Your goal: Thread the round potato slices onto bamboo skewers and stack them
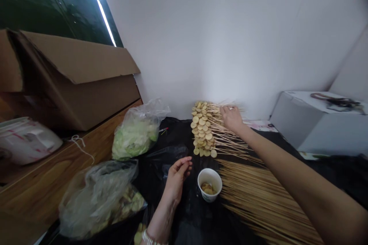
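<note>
My right hand (231, 118), with a ring on one finger, reaches to the back of the pile of potato skewers (202, 126). Its fingers curl down around the bare stick ends, so the tips are hidden. Round pale yellow slices sit stacked at the left ends of these sticks. Nearer to me, my left hand (179, 172) hovers over the black sheet, its thumb and fingers drawn together with nothing visible between them. Just right of it stands a white paper cup (209, 195) with a few brownish slices inside. Loose bare bamboo skewers (264, 199) lie beside the cup.
At left are a bag of pale green leaves (135, 138), a clear bag of cut pieces (115, 206) and an open cardboard box (94, 95). A white box (310, 126) stands at right. Behind the pile rises a white wall (215, 38). Black plastic (189, 222) covers the work surface.
</note>
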Demonstrator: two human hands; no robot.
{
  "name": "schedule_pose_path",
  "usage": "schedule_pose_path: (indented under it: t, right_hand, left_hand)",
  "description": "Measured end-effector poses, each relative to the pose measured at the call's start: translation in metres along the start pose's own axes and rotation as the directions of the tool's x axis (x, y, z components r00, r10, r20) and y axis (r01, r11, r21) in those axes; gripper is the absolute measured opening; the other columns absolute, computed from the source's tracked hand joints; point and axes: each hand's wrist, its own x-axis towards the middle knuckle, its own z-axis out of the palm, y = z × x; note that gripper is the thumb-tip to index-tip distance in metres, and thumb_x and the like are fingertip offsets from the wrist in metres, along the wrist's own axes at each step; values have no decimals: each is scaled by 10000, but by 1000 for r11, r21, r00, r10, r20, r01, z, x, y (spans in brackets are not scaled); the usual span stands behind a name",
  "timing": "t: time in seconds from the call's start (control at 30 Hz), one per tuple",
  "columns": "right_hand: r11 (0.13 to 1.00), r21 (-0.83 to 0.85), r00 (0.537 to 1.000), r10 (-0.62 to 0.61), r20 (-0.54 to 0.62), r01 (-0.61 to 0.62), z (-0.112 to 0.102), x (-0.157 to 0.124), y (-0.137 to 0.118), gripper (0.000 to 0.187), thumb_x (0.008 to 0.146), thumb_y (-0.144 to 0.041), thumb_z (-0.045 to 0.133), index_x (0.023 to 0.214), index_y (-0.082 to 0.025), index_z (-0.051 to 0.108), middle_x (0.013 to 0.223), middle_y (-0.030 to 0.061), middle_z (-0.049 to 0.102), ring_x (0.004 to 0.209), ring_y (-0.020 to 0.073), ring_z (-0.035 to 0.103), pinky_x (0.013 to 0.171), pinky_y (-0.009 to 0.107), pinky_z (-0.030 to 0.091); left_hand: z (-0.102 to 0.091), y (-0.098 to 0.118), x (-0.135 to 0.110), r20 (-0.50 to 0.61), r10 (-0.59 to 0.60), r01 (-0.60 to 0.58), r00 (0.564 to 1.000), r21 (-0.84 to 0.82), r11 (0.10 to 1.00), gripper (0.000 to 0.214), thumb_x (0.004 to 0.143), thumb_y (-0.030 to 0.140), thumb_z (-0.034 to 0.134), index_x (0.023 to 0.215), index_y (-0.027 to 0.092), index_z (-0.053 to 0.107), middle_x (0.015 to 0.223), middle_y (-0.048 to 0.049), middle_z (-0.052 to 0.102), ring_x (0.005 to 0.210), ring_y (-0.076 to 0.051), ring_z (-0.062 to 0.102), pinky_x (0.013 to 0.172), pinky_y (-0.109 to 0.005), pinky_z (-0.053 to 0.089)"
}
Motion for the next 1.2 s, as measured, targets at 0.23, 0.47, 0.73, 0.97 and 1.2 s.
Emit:
schedule_pose_path:
  t: [0.23,0.47,0.73,0.97,1.2]
  right_hand:
    - [999,46,994,24,-102,-19,-29,-43,-6,469,859,-85,362,1323,-68,433,1396,189,427,1282,298,311,984,430,243]
    - [908,418,998,48,-33,-30,-44,-129,-16,271,890,-187,418,964,-188,679,1118,92,639,1070,234,511,933,346,361]
    - [714,641,960,190,207,-280,-29,-182,-12,194,803,-234,513,771,-237,705,816,29,708,799,204,598,740,317,433]
    - [715,595,929,243,280,-367,-25,-204,7,231,779,-246,483,813,-212,709,816,40,702,787,199,584,705,298,415]
    - [765,581,938,86,335,-277,-31,-203,-1,185,723,-157,505,662,-220,668,731,16,672,735,177,534,697,279,369]
  left_hand:
    - [1,-2,2,-1,0,0,1000,10,1000,369,611,360,786,927,175,737,886,-69,683,730,-104,583,637,-198,421]
    - [3,-4,3,24,20,-21,1000,26,999,372,613,349,786,931,164,732,877,-70,680,707,-100,582,624,-191,421]
    - [8,-8,3,20,45,-47,999,81,996,374,592,347,784,910,155,735,864,-78,684,694,-109,587,606,-199,430]
    - [11,-11,1,37,76,-80,996,110,991,365,605,349,781,909,152,733,831,-58,676,693,-100,577,624,-195,428]
    - [14,-12,-1,65,101,-109,993,129,986,393,602,365,787,923,145,729,853,-70,679,692,-116,581,645,-227,443]
